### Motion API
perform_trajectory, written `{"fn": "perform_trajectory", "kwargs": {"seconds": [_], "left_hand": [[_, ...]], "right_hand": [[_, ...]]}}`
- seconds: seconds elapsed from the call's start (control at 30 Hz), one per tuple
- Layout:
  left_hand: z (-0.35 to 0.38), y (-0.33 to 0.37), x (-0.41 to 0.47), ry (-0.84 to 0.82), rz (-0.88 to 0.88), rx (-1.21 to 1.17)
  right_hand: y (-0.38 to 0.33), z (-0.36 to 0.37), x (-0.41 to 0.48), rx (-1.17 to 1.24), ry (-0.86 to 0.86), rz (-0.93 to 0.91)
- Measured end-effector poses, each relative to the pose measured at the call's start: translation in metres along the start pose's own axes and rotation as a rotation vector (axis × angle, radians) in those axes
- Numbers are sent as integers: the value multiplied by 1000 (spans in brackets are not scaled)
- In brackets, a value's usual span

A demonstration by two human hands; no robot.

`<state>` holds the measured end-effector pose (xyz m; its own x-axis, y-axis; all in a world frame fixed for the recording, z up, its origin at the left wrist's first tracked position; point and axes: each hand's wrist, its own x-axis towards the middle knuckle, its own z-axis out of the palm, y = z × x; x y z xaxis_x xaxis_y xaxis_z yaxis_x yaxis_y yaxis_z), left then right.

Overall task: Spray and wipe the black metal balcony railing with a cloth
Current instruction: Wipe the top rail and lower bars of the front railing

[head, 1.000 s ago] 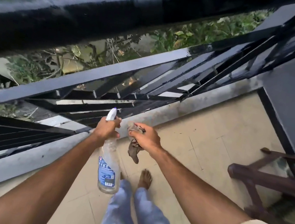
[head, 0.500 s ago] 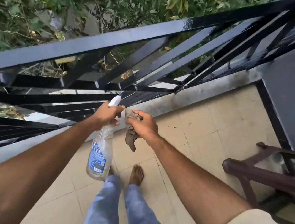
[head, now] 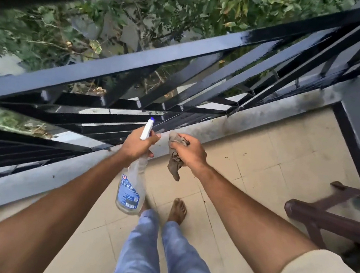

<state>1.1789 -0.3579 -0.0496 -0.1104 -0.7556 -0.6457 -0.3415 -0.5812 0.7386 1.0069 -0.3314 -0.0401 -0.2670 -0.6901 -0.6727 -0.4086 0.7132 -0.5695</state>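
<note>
Open tiled floor (head: 261, 169) right; railing (head: 137, 67) ahead, chair (head: 334, 219) far right.

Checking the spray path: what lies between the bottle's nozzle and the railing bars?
Nothing shows there: in the head view, the nozzle points at the railing with only open air between them.

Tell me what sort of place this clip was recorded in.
Likely an upper-floor home balcony: black metal railing edging a tiled floor, foliage below through the bars.

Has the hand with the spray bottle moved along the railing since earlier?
No. The left hand stays over the grey curb, spray bottle aimed at the lowest railing bars; only the view shifted.
</note>
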Motion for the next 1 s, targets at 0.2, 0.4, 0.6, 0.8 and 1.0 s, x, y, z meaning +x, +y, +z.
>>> {"fn": "perform_trajectory", "kwargs": {"seconds": [0.2, 0.4, 0.6, 0.8, 1.0], "left_hand": [[-60, -20, -79, 269, 129, 100], [-121, -26, -145, 496, 165, 88], [-167, -27, -165, 490, 222, 68], [-181, -27, -157, 447, 280, 126], [-184, -32, -149, 356, 268, 122]], "right_hand": [[-36, 39, -26, -60, -68, -160], [-98, 104, -72, -166, -176, -454], [-139, 155, -115, -225, -77, -623], [-133, 158, -95, -383, 80, -575], [-133, 134, -68, -391, 86, -338]]}}
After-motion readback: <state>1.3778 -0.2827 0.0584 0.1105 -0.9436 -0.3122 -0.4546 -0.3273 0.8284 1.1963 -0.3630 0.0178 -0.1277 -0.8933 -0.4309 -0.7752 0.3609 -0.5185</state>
